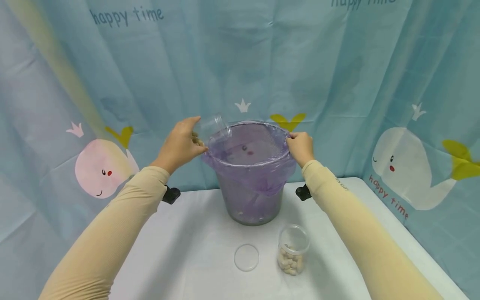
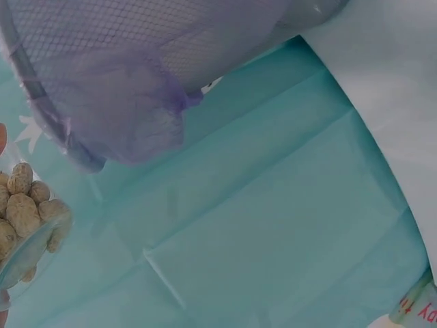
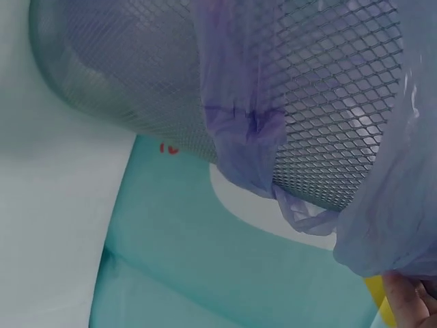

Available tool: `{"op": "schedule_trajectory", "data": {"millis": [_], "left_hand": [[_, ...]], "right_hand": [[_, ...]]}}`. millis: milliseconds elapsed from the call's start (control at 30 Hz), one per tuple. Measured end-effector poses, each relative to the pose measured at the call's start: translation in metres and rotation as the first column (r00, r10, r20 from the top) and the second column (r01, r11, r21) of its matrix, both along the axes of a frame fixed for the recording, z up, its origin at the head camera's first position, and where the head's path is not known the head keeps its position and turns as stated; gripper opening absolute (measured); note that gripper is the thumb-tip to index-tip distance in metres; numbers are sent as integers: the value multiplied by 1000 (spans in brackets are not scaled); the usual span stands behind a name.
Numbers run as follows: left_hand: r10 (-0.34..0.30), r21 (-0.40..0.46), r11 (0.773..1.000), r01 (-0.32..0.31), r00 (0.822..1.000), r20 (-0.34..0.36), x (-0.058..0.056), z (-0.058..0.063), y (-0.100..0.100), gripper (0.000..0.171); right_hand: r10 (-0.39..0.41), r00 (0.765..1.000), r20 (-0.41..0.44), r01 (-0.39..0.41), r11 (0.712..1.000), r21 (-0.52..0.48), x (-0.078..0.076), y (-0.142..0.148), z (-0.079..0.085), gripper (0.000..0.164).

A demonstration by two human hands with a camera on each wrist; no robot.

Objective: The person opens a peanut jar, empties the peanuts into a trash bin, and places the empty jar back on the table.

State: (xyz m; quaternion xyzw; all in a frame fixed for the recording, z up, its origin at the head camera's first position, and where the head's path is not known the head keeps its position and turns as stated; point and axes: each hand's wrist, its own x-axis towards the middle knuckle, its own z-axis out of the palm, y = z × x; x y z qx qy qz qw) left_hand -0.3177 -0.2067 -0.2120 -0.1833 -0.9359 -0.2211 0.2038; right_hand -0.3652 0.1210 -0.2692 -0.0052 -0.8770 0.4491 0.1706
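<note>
My left hand [image 1: 180, 143] grips a clear plastic jar [image 1: 214, 128], tipped on its side with its mouth over the left rim of a mesh wastebasket [image 1: 249, 208]. Unshelled peanuts [image 2: 22, 212] lie in the jar's base, close to my palm. A thin purple garbage bag [image 1: 262, 174] lines the wastebasket and folds down over its outside. On the opposite side, my right hand [image 1: 301, 148] pinches the bag at the rim, with fingertips [image 3: 404, 301] at the bag's edge in the right wrist view.
A second clear jar [image 1: 293, 239], partly filled with peanuts, stands upright on the white table [image 1: 210, 266], in front of the wastebasket. Left of that jar lies a round clear lid [image 1: 236, 263]. Behind the table hangs a blue printed curtain [image 1: 225, 62].
</note>
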Motion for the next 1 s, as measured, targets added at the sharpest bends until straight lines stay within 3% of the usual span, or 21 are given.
{"op": "schedule_trajectory", "data": {"millis": [367, 567, 700, 900, 1000], "left_hand": [[-27, -90, 996, 12, 986, -164, -7, 1, 1, 86], [-47, -107, 994, 26, 977, -207, -8, 2, 5, 84], [-83, -138, 989, 46, 958, -275, -11, 6, 8, 80], [-116, -296, 954, 39, 962, -249, -15, 6, 9, 67], [-115, -300, 953, 45, 968, -221, -13, 6, 9, 66]], "right_hand": [[6, 1000, 5, -6, 1000, -8, 3, 3, -1, 38], [7, 1000, 7, -7, 1000, -23, 0, 3, -1, 39], [8, 1000, 15, -8, 1000, -27, -1, 2, 0, 38], [12, 1000, 15, -12, 1000, -10, -3, -1, 2, 38], [6, 1000, 27, -6, 1000, -9, -4, -2, 2, 39]]}}
